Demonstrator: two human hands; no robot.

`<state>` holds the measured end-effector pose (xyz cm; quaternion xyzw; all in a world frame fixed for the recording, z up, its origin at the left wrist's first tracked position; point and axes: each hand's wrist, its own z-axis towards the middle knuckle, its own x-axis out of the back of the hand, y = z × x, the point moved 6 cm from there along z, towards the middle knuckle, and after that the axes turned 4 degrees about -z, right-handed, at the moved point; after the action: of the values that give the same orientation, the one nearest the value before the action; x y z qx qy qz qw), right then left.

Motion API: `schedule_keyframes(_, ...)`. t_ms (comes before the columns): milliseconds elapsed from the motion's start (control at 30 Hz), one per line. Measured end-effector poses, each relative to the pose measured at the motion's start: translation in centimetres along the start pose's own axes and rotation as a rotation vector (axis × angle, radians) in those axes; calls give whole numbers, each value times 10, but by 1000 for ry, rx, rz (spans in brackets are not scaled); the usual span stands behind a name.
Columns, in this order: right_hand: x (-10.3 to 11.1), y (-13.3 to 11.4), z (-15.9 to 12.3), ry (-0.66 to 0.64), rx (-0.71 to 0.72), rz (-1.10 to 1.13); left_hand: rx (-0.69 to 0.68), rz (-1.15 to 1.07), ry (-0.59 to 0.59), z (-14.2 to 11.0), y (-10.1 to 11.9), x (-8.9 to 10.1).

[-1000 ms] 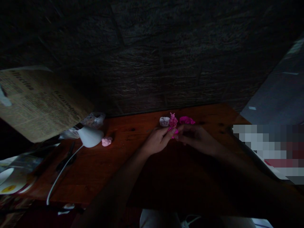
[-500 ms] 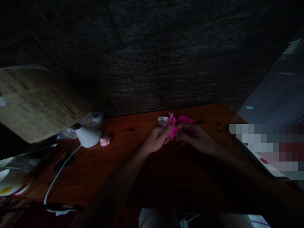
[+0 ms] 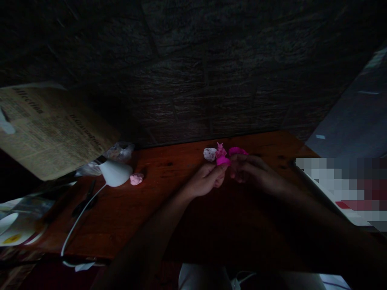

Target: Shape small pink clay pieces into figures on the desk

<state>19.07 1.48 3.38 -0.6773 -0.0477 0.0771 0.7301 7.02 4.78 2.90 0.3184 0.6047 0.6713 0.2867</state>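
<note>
The left hand [image 3: 207, 179] pinches one thin bright-pink piece [image 3: 223, 161]; the right hand [image 3: 254, 171] curls just beside it (its grip I cannot tell). Beyond them on the brown wooden desk [image 3: 151, 209] sit one whitish crumpled lump [image 3: 209, 154], one pink eared figure [image 3: 221, 153], one magenta ruffled piece [image 3: 238, 150].

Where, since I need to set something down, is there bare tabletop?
Bare tabletop shows between the pale pink lump and the left hand. Crowded: around the right hand, white piece, pink figure and far magenta piece; also beside the white cone.
</note>
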Motion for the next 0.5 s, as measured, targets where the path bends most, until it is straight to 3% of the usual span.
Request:
schedule_keyframes(200,-14,-5,-1,-85,38,-313,75,-12,-107,-3,-3,-7)
schedule_keyframes(367,-17,1,-1,-91,-1,-317,33,54,-191,-4,-6,-7)
schedule_keyframes(500,-14,3,1,-60,0,-282,77,57,-57,-1,-8,-3)
